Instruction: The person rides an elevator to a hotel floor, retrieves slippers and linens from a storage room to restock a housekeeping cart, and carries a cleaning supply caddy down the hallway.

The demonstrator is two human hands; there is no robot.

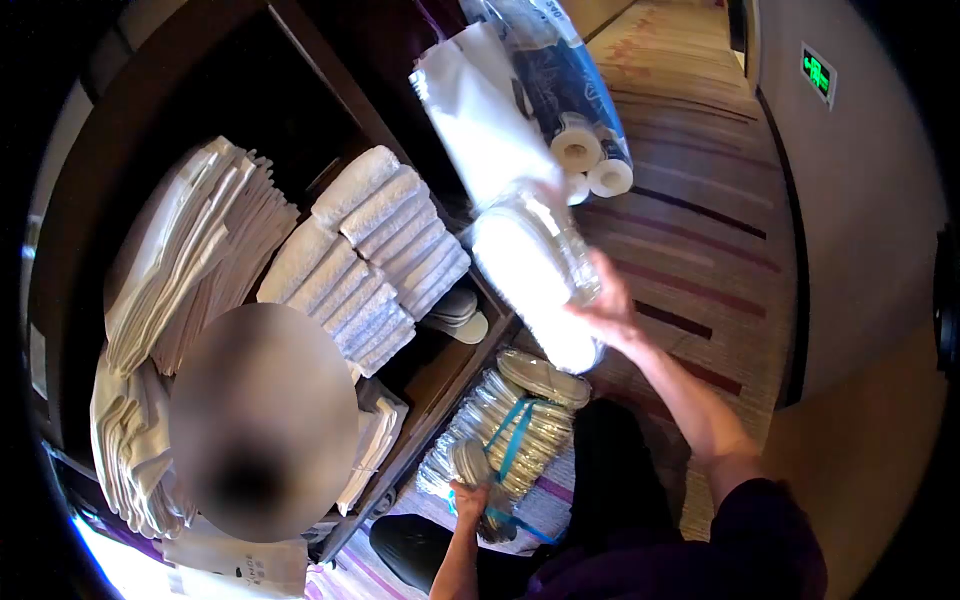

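My right hand [606, 305] is closed on a white slipper pair in clear plastic [530, 280], held up right of the cart shelf. Its wrapping overlaps a white bag [475, 105] above it. Low in the view, my left hand [468, 500] is closed around wrapped slippers [470, 460], beside a large bundle of plastic-wrapped slippers [535, 425] with a blue strap [512, 440]. The bundle lies on the floor against the cart.
The dark cart [330, 75] holds folded linens [180, 250], rolled white towels [370, 215] and loose slippers [460, 318]. Paper rolls [577, 150] in blue packaging hang at its end. A striped carpet [690, 230] runs along the wall [850, 180]. A blurred oval hides part of the cart.
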